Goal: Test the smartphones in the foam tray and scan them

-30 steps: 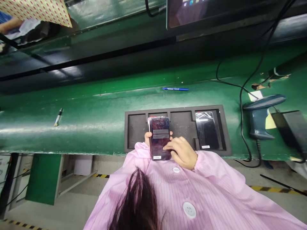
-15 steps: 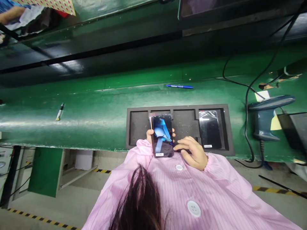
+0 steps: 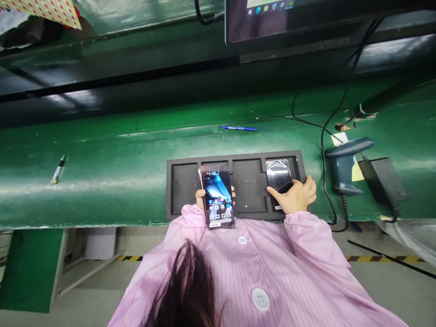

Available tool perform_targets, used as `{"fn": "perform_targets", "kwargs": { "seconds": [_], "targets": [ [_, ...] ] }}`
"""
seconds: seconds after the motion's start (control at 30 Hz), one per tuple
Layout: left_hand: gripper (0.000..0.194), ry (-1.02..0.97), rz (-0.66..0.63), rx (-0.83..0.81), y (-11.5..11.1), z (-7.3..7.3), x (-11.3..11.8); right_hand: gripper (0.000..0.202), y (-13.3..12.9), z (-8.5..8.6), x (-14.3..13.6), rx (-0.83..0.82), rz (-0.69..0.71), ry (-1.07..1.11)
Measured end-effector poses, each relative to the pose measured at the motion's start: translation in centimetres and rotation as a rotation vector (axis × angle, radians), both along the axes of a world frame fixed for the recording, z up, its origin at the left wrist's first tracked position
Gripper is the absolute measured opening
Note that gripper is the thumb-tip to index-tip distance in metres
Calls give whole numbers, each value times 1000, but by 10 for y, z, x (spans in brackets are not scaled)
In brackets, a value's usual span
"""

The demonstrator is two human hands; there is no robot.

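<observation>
Holding lit phone (image 3: 218, 200) in left hand (image 3: 200, 198), fingers wrapping its edges, home screen (image 3: 220, 193) up, so that one's looking awake. Right hand (image 3: 297, 196) resting wide over dark phone (image 3: 279, 176), can't tell if gripping; that one's sitting in tray (image 3: 248, 181) under fingers, unlit, not out yet.

The left grip (image 3: 200, 197) is curled, thumb on one side and fingertips (image 3: 233, 194) opposite, its palm hidden; the left forearm (image 3: 191, 217) lies close before the torso (image 3: 245, 268). The right grip (image 3: 296, 197) is placed farther right, back uppermost, thumb spread away from bent fingers; the right forearm (image 3: 308, 229) is sleeved.
</observation>
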State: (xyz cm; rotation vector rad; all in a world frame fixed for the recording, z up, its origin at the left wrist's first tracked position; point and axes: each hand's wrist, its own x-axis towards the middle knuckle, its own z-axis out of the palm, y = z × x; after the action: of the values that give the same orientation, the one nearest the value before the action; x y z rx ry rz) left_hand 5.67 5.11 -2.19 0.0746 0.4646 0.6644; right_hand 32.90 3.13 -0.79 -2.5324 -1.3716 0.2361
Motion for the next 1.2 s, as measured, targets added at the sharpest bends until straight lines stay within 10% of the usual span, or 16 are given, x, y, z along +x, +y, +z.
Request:
{"fn": "perform_targets", "kwargs": {
  "seconds": [1.2],
  "targets": [
    [52,-46,13,-119,26,13,16,70,20,11,-6,-195,-5,-115]
  ]
}}
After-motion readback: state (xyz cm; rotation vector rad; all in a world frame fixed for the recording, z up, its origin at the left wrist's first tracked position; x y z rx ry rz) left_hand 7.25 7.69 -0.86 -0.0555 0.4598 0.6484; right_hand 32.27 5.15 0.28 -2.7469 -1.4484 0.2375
